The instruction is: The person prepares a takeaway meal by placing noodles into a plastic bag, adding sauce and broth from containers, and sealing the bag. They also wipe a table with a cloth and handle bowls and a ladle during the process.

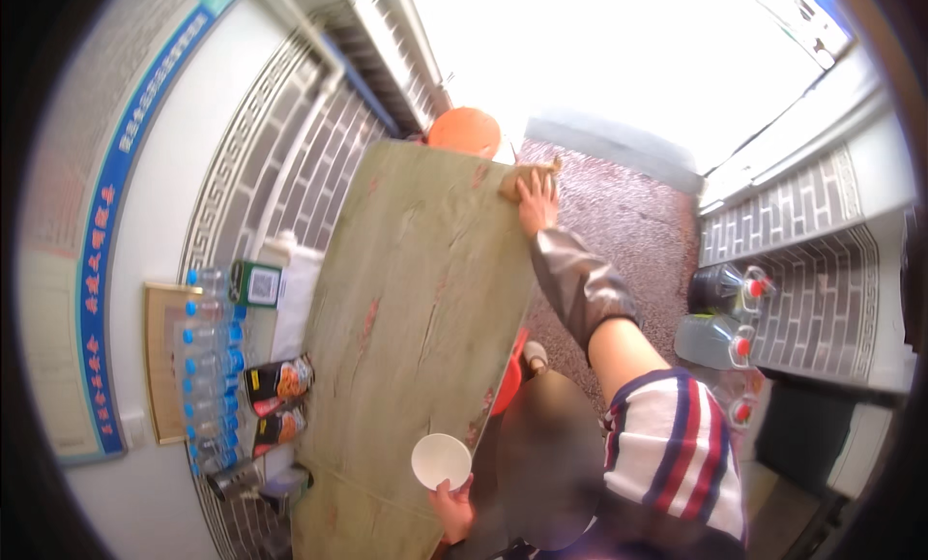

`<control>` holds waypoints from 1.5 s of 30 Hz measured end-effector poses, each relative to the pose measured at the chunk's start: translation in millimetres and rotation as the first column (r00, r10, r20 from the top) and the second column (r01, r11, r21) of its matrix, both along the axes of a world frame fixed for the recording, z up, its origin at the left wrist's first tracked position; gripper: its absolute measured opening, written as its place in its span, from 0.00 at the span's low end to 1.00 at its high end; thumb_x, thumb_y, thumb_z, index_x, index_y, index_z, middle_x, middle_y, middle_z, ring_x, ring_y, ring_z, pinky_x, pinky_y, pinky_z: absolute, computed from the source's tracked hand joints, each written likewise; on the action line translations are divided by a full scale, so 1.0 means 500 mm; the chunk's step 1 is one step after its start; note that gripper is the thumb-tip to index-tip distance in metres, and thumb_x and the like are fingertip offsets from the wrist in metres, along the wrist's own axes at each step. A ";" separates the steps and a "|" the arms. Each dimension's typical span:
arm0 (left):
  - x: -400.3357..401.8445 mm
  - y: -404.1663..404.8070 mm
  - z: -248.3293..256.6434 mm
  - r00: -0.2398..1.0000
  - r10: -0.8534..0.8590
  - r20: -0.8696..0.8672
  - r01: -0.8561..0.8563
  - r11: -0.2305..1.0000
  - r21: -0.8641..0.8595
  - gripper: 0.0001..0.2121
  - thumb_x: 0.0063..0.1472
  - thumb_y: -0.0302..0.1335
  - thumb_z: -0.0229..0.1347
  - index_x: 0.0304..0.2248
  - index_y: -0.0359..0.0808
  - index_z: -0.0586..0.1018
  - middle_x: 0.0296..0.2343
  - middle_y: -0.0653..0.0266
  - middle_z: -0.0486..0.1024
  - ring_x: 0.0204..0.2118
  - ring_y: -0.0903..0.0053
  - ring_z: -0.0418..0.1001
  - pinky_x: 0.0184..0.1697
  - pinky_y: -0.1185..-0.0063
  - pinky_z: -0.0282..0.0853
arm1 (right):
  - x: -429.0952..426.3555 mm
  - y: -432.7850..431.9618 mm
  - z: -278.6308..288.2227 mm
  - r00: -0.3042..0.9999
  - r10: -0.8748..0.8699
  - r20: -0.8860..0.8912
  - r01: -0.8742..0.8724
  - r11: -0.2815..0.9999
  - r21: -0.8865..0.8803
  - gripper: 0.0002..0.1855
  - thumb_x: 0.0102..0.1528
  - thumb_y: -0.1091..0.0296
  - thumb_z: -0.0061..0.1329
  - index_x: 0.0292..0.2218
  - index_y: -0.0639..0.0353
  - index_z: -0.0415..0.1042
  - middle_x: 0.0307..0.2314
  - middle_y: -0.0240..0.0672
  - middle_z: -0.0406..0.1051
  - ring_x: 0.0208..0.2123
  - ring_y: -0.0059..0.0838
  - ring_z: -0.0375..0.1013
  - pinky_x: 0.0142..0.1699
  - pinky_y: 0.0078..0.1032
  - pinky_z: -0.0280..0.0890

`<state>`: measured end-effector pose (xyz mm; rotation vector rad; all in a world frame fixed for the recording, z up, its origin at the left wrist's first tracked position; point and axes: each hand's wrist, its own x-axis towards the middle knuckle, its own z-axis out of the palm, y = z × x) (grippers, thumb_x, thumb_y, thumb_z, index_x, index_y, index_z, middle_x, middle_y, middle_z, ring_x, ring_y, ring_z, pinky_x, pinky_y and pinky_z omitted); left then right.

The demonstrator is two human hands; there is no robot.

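A long wooden-topped table [413,291] with green-brown grain and reddish marks stretches away before me. My left hand [454,513] holds a white bowl [441,461] by its rim at the near right edge, its round opening facing up. My right arm, in a dark shiny sleeve cover below a striped short sleeve, reaches to the table's far right corner. There my right hand [538,201] presses a brown cloth [512,184] against the tabletop, fingers spread over it. Part of the cloth hangs past the edge; its underside is hidden.
Water bottles [210,368], packaged goods [279,382] and a green sign with a printed code [255,284] line the left wall. An orange stool [464,130] is beyond the table, a red one [510,379] beside it. Large jugs [714,340] stand on the right.
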<state>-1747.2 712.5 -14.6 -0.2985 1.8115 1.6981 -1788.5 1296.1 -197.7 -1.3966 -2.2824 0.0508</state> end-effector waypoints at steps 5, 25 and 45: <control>-0.063 -0.002 -0.004 0.987 -0.115 0.115 0.094 0.980 0.176 0.24 0.52 0.23 0.46 0.51 0.34 0.61 0.44 0.54 0.66 0.43 0.64 0.70 0.37 0.67 0.76 | 0.254 -0.317 -0.002 0.903 0.416 -0.105 -0.427 0.850 -0.309 0.28 0.46 0.70 0.43 0.51 0.44 0.64 0.56 0.39 0.51 0.48 0.48 0.60 0.48 0.45 0.61; 0.577 -0.035 0.106 -0.219 -0.930 -0.295 0.880 -0.319 0.353 0.16 0.60 0.26 0.47 0.48 0.37 0.65 0.40 0.64 0.67 0.42 0.77 0.67 0.39 0.77 0.69 | 1.138 -1.979 0.030 0.187 -0.947 0.260 0.404 -0.167 -0.899 0.25 0.56 0.56 0.42 0.53 0.53 0.59 0.48 0.42 0.62 0.46 0.41 0.64 0.48 0.38 0.63; 1.704 -0.753 0.074 -0.839 -0.527 -0.133 0.455 -0.815 0.359 0.22 0.57 0.25 0.46 0.53 0.37 0.61 0.46 0.60 0.65 0.48 0.69 0.66 0.44 0.71 0.69 | 1.997 -2.375 0.291 -0.333 -0.582 -0.742 0.624 0.454 -0.636 0.31 0.58 0.46 0.39 0.54 0.59 0.58 0.40 0.37 0.69 0.38 0.28 0.71 0.41 0.25 0.67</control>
